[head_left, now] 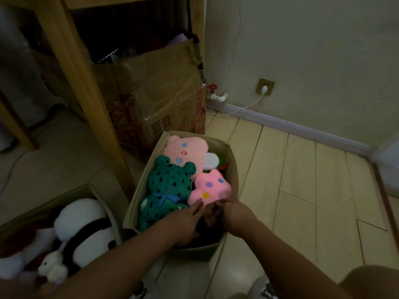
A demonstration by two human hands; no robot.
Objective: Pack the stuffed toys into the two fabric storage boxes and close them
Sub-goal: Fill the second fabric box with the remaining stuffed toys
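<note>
Reaching into the open beige fabric storage box (234, 169) on the floor, both hands meet at its near edge. Left hand (183, 225) lies w/ straight fingers touching the bright pink spotted plush toy (210, 187); right hand (224, 212) has fingers curled at that toy's lower edge, but can't tell if it grips. Same box holds a teal black-spotted plush bear (167, 186) on the left side and a pale pink plush bear (185, 145) at the far end. Second beige fabric box (103, 199), to the left, holds a black-and-white panda plush (84, 223) and a small white plush (53, 266).
</note>
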